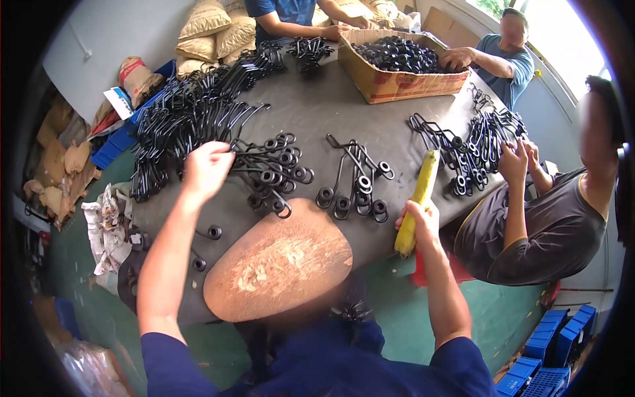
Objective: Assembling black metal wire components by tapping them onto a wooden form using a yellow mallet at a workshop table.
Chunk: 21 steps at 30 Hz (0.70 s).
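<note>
My left hand (208, 171) is closed, its fingers pinched at the near edge of a heap of black bent metal rods (192, 126). It appears to grip a rod there; the fingertips partly hide it. Just right of it, rods with black rubber rings on their ends (268, 175) lie in a cluster. My right hand (423, 221) is wrapped round a long yellow rod-like tool (425, 178), held upright and slightly tilted over the table's right front. Between my hands, a worn wooden block (281, 261) sits at the table's front edge.
A smaller group of ringed rods (357, 175) lies mid-table. Beyond stands a cardboard box (403, 79) of black rings; two people reach to it. At right, another person (542, 231) handles rods (486, 142). Blue crates (552, 341) stand on the floor.
</note>
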Tool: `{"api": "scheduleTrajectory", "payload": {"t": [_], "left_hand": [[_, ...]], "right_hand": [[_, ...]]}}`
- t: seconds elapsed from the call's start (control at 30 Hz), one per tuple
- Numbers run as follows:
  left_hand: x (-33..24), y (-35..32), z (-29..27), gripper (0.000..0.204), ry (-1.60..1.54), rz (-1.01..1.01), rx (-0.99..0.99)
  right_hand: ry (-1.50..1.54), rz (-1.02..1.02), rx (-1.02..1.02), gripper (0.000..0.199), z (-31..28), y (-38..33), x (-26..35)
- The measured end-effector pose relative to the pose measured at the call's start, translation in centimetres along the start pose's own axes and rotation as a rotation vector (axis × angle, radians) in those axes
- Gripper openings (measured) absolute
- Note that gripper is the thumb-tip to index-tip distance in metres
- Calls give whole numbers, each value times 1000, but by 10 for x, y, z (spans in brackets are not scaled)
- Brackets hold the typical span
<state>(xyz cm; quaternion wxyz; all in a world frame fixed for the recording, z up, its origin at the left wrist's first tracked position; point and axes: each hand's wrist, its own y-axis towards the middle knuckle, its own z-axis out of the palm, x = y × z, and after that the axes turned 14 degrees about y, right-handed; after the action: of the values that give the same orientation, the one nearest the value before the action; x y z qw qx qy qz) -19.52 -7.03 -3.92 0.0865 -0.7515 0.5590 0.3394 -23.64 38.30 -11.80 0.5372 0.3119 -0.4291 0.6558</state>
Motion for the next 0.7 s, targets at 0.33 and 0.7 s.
{"api": "scheduleTrajectory", "payload": {"t": [0.33, 0.7], "left_hand": [[-127, 66, 206, 58, 24, -280, 418], [-160, 62, 198, 63, -133, -270, 76]], "right_hand": [[-19, 18, -3, 23, 4, -2, -9], [-62, -24, 22, 23, 8, 1, -2]]}}
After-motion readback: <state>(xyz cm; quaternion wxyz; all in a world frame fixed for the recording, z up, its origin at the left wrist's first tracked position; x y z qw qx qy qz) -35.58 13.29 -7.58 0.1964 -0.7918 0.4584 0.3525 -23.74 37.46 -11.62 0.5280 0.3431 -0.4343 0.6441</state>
